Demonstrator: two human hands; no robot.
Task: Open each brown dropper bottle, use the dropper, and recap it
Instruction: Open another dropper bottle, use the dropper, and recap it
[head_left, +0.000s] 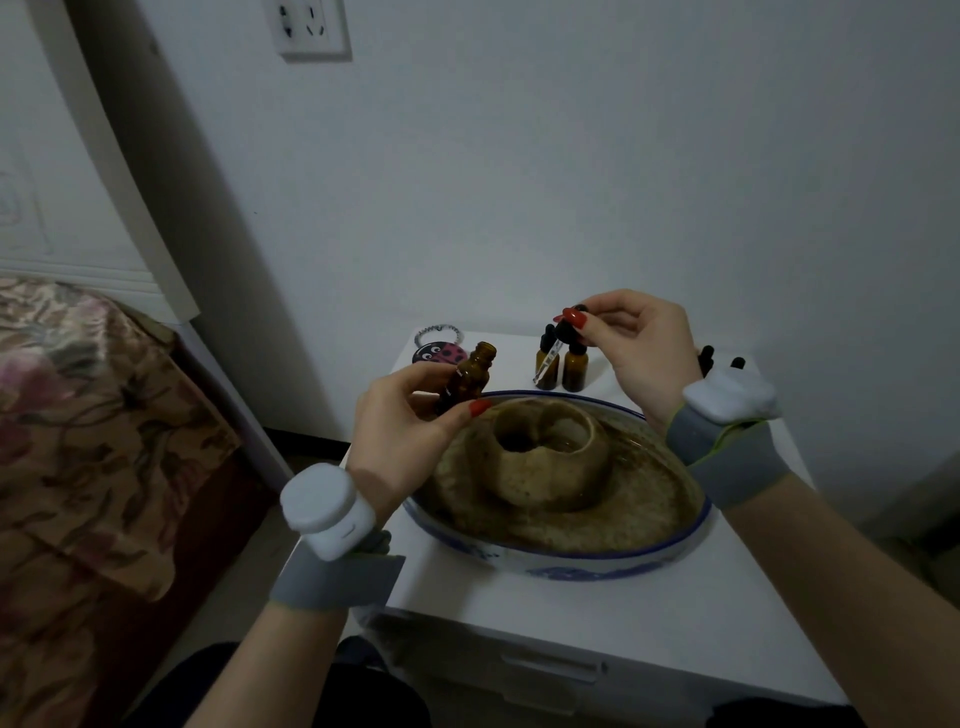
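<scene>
My left hand (405, 431) grips an uncapped brown dropper bottle (470, 376), tilted slightly, above the left rim of the bowl. My right hand (636, 345) pinches the black bulb cap of the dropper (553, 351); its glass pipette slants down to the left, apart from the bottle's mouth. Two capped brown bottles (563, 366) stand behind the dropper near the wall. Black caps of more bottles (719, 361) show behind my right wrist.
A blue-rimmed white bowl (587, 558) holding a brownish ring-shaped object (550, 462) fills the white bedside table (623, 613). A ladybug trinket (441, 354) and a coiled hair tie (439, 332) lie at the back left. A bed with a floral cover (78, 415) is on the left.
</scene>
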